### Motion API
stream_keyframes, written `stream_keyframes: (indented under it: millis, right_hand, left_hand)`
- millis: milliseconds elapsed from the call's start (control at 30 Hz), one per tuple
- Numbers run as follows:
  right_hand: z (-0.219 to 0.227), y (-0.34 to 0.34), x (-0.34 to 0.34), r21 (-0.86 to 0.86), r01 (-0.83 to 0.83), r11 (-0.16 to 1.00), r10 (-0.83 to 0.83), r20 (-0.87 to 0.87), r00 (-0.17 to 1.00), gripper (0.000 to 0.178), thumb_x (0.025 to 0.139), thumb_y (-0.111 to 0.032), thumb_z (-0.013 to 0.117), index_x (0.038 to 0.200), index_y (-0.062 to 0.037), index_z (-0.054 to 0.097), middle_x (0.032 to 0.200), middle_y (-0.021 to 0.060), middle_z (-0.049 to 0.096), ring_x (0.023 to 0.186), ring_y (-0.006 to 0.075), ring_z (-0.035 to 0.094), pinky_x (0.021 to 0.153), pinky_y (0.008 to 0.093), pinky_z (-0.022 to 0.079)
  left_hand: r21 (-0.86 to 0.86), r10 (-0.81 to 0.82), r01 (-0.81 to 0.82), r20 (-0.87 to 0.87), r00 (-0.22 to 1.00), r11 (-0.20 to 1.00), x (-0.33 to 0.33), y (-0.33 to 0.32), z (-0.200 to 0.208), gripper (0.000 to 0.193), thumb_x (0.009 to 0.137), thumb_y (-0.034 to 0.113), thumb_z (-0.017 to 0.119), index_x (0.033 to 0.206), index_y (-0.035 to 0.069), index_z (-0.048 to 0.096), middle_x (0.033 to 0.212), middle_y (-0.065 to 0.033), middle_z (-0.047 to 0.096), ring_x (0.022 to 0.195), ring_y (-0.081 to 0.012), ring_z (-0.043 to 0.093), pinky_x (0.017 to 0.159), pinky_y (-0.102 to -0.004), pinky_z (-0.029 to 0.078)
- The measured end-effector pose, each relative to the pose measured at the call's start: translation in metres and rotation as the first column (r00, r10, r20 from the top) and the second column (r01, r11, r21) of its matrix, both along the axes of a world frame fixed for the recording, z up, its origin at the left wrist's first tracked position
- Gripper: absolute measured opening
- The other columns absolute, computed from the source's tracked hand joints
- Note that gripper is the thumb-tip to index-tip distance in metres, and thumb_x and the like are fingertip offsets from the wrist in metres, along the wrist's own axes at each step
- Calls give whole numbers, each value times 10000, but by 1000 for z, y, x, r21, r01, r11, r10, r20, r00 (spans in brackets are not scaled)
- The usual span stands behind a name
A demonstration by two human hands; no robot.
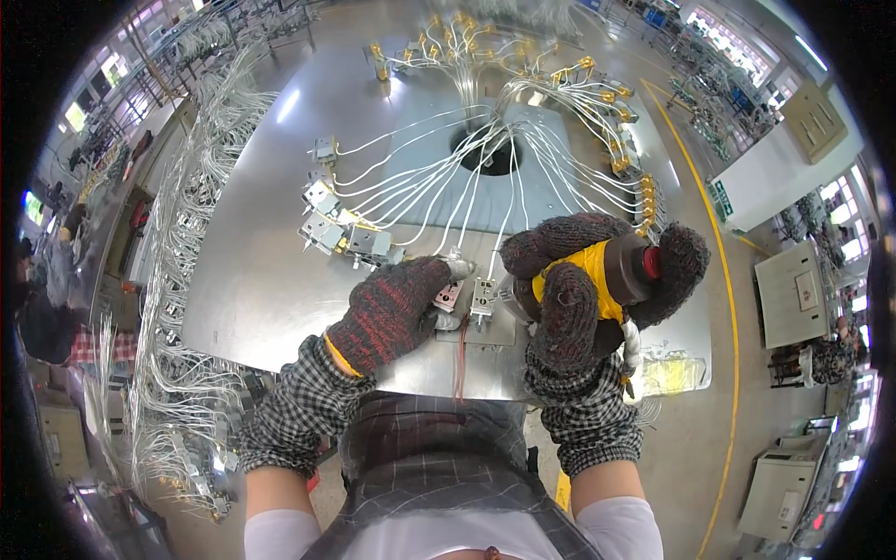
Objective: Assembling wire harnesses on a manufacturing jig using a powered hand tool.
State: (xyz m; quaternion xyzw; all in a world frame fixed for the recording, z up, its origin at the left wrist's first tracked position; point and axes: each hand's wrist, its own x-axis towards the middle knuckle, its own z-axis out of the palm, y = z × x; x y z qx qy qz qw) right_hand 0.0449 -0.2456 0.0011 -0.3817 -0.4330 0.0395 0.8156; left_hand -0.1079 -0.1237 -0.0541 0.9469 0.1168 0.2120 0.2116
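My left hand (390, 313), in a dark knitted glove with pale fingertip coverings, pinches a small metal block (448, 297) near the table's front edge. Thin reddish wires (460, 366) hang below it. Beside that block lies another small metal block (483, 297) with a white cable running from its far end. My right hand (569, 313), gloved the same way, is wrapped round a dark power screwdriver (611, 271) bound with yellow tape. The tool lies on its side, its nose pointing left, close to the second block; whether they touch I cannot tell.
White cables (439, 187) fan out from a dark round hole (487, 154) in the metal table (252, 299). Metal blocks (322, 229) sit at their left ends, yellow-marked ones (646, 201) at right. Bundled cables (177, 327) hang along the left. Cabinets (793, 289) stand at far right.
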Motion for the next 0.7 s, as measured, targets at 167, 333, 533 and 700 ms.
stream_keyframes:
  millis: [167, 333, 533, 700]
  right_hand:
    - [10, 5, 3, 69, -32, 997, 33, -9, 999, 792, 925, -125, 658, 1531, -254, 165, 909, 137, 649, 714, 229, 679, 605, 396, 607]
    - [6, -15, 16, 52, -126, 991, 131, -131, 983, 510, 956, -234, 634, 1374, -118, 365, 998, 143, 653, 832, 260, 690, 691, 387, 619]
    - [7, -19, 25, 54, -154, 987, 161, -163, 973, 462, 963, -255, 633, 1338, -100, 412, 1047, 155, 645, 876, 276, 690, 724, 402, 622]
    - [8, -11, 27, 54, -99, 994, 102, -73, 992, 640, 943, -163, 651, 1454, -215, 270, 1012, 166, 633, 806, 267, 677, 672, 434, 613]
  left_hand:
    - [-104, 15, -9, 55, 998, 995, 1, -4, 10, 570, 764, 264, 795, 1282, 139, 592, 1103, -109, 677, 922, -298, 686, 756, -400, 546]
    - [-310, -8, 36, 91, 996, 950, 29, -12, 29, 635, 715, 351, 849, 1260, 118, 622, 1020, -115, 684, 858, -267, 702, 746, -371, 552]
    - [-630, -24, 9, -15, 1000, 777, 23, 12, 8, 694, 695, 379, 861, 1277, 93, 614, 934, -135, 692, 826, -280, 699, 743, -392, 552]
    - [-370, -16, -73, -230, 973, 926, 39, 5, 45, 739, 705, 488, 827, 1270, 66, 607, 921, -161, 706, 888, -325, 705, 771, -420, 548]
